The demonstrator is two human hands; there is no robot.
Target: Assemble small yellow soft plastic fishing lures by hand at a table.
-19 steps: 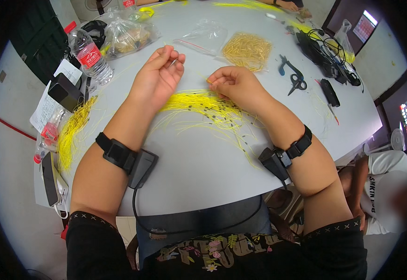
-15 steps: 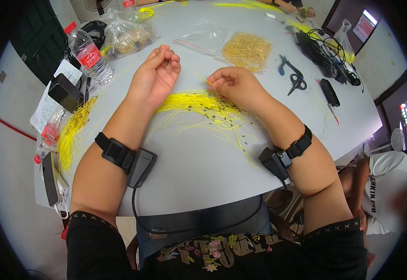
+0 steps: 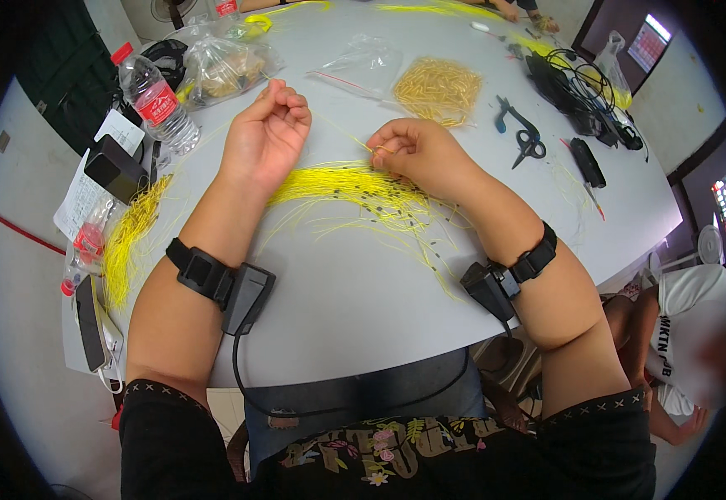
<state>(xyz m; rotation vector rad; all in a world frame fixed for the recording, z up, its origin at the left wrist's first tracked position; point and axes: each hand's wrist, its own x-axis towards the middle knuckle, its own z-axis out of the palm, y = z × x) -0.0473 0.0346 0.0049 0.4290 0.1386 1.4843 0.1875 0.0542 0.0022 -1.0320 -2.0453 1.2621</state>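
My left hand [image 3: 269, 137] is raised palm up, its fingers curled and thumb pressed to them around a thin yellow string [image 3: 339, 129]. That string stretches across to my right hand [image 3: 419, 154], where thumb and forefinger pinch it. A small loop of it shows at those fingertips. Beneath both hands lies a bundle of yellow strings [image 3: 329, 182] dotted with small dark beads, with loose ends trailing toward me. Just beyond my right hand sits a clear bag of small gold-coloured tubes [image 3: 438, 90].
Blue-and-black scissors [image 3: 523, 137], a black-handled tool [image 3: 588, 164] and black cables [image 3: 579, 96] lie to the right. Leftward stand a red-capped water bottle [image 3: 159, 104], a black box [image 3: 118, 167] and another yellow bundle [image 3: 129, 250]. Other people's hands [image 3: 508, 12] work at the far edge.
My left hand has moved slightly left, and the yellow string now shows stretched between my hands. My right hand stays nearly in place.
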